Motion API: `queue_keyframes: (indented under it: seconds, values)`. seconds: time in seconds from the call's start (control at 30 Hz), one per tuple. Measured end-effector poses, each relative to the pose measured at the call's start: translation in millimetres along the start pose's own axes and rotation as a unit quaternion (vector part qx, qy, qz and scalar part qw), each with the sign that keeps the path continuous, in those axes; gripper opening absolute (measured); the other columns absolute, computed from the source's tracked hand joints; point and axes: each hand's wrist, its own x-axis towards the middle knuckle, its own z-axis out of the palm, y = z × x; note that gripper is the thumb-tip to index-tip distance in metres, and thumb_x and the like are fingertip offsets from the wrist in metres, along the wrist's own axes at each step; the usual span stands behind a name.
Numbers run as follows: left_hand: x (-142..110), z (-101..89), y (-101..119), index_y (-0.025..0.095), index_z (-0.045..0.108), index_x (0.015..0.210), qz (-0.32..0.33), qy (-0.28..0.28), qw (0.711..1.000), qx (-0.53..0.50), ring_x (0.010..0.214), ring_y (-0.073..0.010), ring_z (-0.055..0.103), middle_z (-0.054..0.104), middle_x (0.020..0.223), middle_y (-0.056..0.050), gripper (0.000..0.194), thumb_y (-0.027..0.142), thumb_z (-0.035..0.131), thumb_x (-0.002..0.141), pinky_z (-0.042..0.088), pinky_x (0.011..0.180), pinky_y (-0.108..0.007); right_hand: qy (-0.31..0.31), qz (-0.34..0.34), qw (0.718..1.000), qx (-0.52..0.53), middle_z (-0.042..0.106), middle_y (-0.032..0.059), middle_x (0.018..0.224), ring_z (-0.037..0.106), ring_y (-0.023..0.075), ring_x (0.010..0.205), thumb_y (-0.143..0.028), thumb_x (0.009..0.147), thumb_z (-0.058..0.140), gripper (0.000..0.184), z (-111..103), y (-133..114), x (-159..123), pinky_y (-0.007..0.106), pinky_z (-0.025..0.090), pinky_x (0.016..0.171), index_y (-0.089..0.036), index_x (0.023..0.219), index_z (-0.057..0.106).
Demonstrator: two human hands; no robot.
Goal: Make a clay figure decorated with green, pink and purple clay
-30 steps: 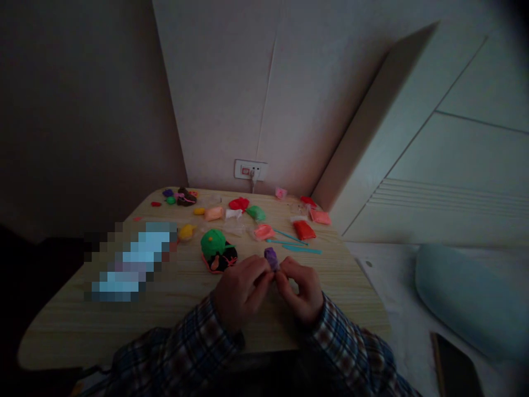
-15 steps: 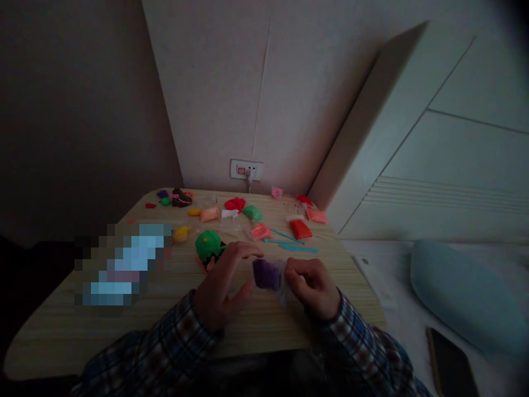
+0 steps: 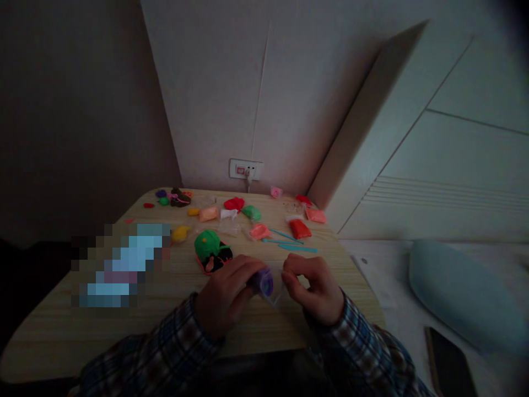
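Between my hands, above the near part of the table, is a purple lump of modelling clay (image 3: 264,281) in a clear plastic bag (image 3: 276,292). My left hand (image 3: 227,292) is closed round the clay end of it. With thumb and fingertips, my right hand (image 3: 314,286) pinches the clear edge of the bag. Just beyond my left hand stands a clay figure with a green cap (image 3: 208,244) and a black part edged in orange-red. Blue plastic modelling tools (image 3: 297,248) lie beyond my right hand.
Several bagged clay lumps, among them an orange-red one (image 3: 300,227) and a green one (image 3: 252,213), lie across the back of the wooden table (image 3: 165,342). A brown clay piece (image 3: 181,197) is at the far left. A phone (image 3: 450,361) and a pale blue cushion (image 3: 458,298) lie to the right.
My left hand has gone from open beside the purple clay to closed round it. The bag has turned between my hands, while my right hand keeps its pinch.
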Motion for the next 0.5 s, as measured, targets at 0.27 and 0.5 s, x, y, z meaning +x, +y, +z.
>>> queue_keyframes:
  seconds: [0.27, 0.5]
  values:
    - [2.7, -9.0, -1.1, 0.016, 0.061, 0.088, -0.067, 0.016, 0.998, 0.013, 0.079, -0.0173, 0.060, 0.066, 0.085, -0.008, 0.024, 0.020, 0.039, 0.083, 0.048, 0.073, -0.027, -0.074, 0.037, 0.995, 0.055, 0.045, -0.0039, 0.043, 0.042, 0.0066, 0.042, -0.029, 0.085, 0.041, 0.036, -12.9, 15.8, 11.2, 0.020, 0.034, 0.047, -0.016, 0.052, 0.048]
    - [8.5, -13.4, -6.3, 0.019, 0.062, 0.071, -0.121, 0.029, 0.992, -0.003, 0.064, -0.0170, 0.060, 0.065, 0.069, -0.004, 0.022, 0.021, 0.041, 0.078, 0.047, 0.060, -0.027, -0.030, 0.121, 0.971, -0.202, 0.061, 0.0023, 0.066, 0.053, 0.0114, 0.058, -0.023, 0.083, 0.046, 0.019, -31.1, 75.7, 21.3, 0.023, 0.040, 0.057, -0.015, 0.075, 0.061]
